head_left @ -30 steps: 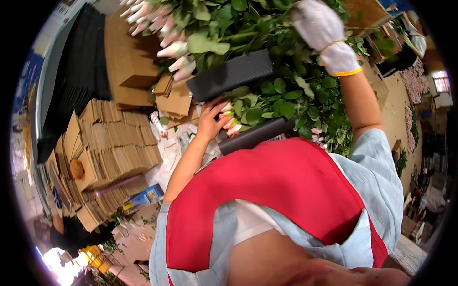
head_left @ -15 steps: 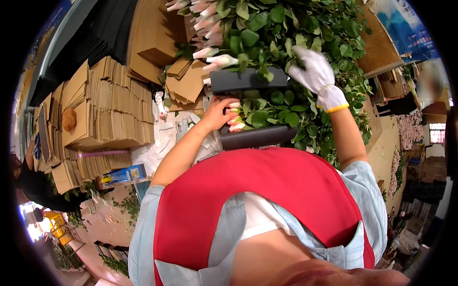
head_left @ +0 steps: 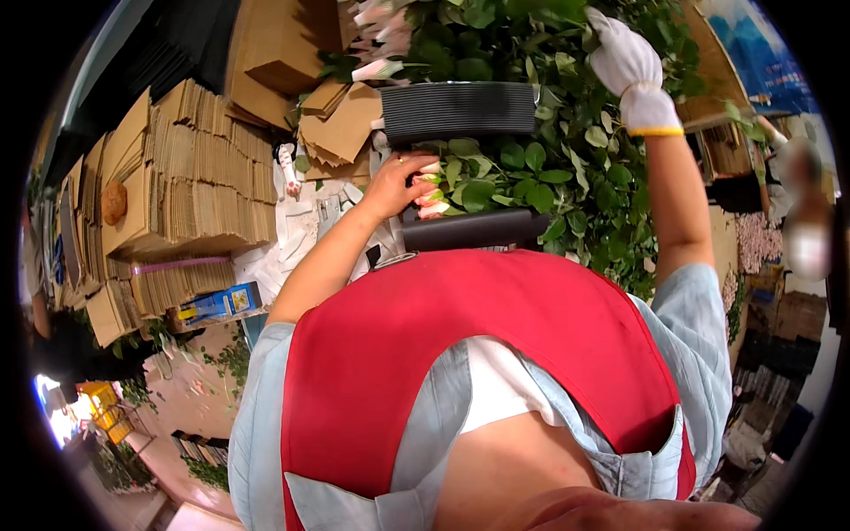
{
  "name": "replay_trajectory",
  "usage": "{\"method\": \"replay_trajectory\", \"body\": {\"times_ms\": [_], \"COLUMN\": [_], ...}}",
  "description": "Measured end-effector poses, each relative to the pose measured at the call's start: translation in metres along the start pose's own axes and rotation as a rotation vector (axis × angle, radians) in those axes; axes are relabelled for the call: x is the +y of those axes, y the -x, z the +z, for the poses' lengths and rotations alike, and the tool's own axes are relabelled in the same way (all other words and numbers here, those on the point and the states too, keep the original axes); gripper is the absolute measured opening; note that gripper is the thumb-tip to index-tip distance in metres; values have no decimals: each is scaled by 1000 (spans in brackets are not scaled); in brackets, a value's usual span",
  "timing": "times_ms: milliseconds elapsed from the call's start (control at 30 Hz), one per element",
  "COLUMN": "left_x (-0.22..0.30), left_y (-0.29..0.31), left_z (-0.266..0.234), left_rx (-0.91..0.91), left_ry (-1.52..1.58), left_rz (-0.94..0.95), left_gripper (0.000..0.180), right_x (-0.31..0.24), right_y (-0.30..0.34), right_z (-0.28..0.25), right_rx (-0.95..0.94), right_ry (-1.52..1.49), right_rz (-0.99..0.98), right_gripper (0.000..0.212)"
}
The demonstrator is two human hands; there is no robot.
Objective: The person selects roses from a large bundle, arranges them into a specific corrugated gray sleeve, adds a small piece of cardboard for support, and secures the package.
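My left hand (head_left: 396,183) is bare, with a ring on one finger. Its fingers curl against a row of pale pink-and-green rose heads (head_left: 428,200) lying between two dark ridged padded blocks. Leafy rose stems (head_left: 509,181) run rightward from these heads. At the upper right, my right hand (head_left: 629,60) wears a white glove with a yellow cuff edge. It hangs above the heap of green foliage (head_left: 611,177), fingers drawn together; what they hold is hidden. The far black block (head_left: 459,111) stands behind the roses, and the near block (head_left: 474,230) lies close to my red apron.
Roses in white sleeves (head_left: 378,69) lie at the far left of the foliage. Leftward stand stacks of cardboard sheets (head_left: 212,142), with a round brown object (head_left: 113,203) on them. A blue-and-yellow box (head_left: 220,303) sits at the bench edge. Other people are at both sides.
My gloved right hand has moved up and to the right, away from the black block, and its fingers have drawn together. My left hand stays at the rose heads.
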State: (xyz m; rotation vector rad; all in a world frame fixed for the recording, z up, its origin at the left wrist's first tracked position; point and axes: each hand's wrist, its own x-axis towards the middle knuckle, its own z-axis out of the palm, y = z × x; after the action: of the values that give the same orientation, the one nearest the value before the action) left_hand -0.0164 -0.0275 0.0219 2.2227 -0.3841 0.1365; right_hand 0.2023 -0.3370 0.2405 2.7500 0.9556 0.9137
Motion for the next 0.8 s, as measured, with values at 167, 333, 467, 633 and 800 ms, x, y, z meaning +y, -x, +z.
{"method": "replay_trajectory", "body": {"times_ms": [167, 333, 467, 633, 800], "left_x": [12, 1, 1, 4, 13], "left_y": [-7, -6, -2, 0, 7], "left_z": [-4, -2, 7, 8, 2], "left_rx": [-5, -40, 40, 78, 76], "left_ry": [194, 163, 144, 188, 219], "left_rz": [-188, -148, -132, -147, -159], "left_gripper": [60, 46, 38, 44, 46], "right_x": [-7, -54, -91, -182, -177], "right_y": [15, 99, 87, 69, 47], "right_z": [-93, -84, -96, -30, -29], "right_rx": [-38, -314, -72, -740, -365], "right_ry": [9, 20, -340, -479, -578], "right_rz": [-14, 22, -20, -164, -309], "right_gripper": [30, 30, 22, 30, 16]}}
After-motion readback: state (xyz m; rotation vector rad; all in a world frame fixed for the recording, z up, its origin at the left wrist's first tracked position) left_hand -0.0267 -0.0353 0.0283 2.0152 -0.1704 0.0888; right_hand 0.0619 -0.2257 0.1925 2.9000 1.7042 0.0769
